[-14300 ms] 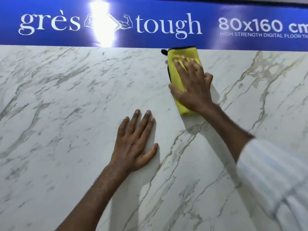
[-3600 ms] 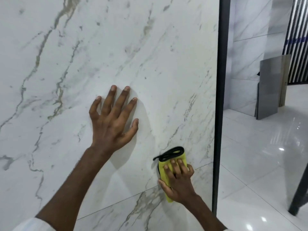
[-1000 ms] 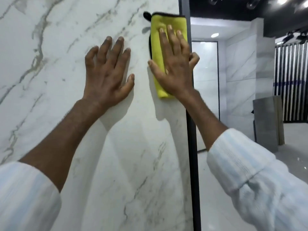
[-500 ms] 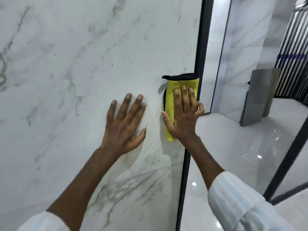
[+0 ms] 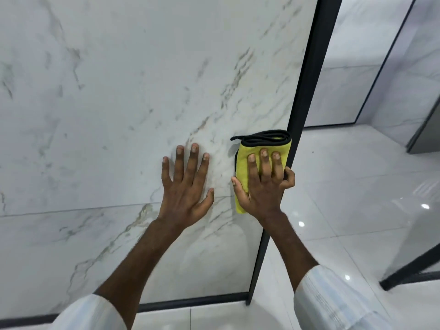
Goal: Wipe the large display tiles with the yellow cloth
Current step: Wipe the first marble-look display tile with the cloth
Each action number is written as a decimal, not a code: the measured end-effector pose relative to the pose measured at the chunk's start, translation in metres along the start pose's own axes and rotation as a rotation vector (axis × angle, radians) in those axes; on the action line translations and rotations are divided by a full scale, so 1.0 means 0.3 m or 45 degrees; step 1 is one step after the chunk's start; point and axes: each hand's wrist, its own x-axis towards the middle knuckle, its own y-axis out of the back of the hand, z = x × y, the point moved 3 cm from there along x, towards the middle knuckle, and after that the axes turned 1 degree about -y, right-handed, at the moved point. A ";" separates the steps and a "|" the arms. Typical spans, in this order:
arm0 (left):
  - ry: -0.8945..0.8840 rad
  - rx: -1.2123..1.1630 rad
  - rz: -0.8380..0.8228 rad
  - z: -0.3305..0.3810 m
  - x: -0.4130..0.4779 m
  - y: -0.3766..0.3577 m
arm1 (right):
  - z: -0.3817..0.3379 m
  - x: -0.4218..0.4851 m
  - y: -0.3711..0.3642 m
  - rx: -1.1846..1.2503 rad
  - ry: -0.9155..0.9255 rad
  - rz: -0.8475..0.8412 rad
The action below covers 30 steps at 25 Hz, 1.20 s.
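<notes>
So the right hand (image 5: pixel 262 186) is pressing the yellow cloth (image 5: pixel 242 163) flat against the big marble-look tile (image 5: pixel 119 91), right up by the black frame (image 5: pixel 307 91) that's running down the tile's right edge. Three fingers are lying straight and slightly spread over the cloth. The thumb is sticking out along the cloth's edge on the side away from the frame, and the little finger is curling in at the frame itself. Nothing's getting pinched as far as I can see, it's just a flat hand pushing the cloth onto the tile.

The cloth is folded into a tall pad, and its black trim (image 5: pixel 264 136) is showing on top just past the fingertips. Its frame-side edge is touching or nearly touching the frame, can't tell which.

The left hand (image 5: pixel 188 186) is resting flat on the same tile, further from the frame than the cloth, near it but not touching. All its fingers are straight and fanned out, and it's holding nothing.

A thin seam (image 5: pixel 71 210) is running sideways away from the frame and passing under both hands, with a second tile (image 5: pixel 71 246) sitting below it. Pale striped sleeves (image 5: pixel 333 303) are showing at the bottom. On the other side of the frame a glossy white floor (image 5: pixel 357 186) is catching spots of light.
</notes>
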 end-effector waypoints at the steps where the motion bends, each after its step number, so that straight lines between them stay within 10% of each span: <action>1: -0.002 -0.033 -0.031 0.013 -0.030 0.001 | -0.003 -0.034 -0.001 -0.008 -0.021 -0.027; 30: -0.219 0.230 0.468 0.137 -0.563 -0.552 | 0.030 -0.839 -0.248 -0.068 -0.001 0.285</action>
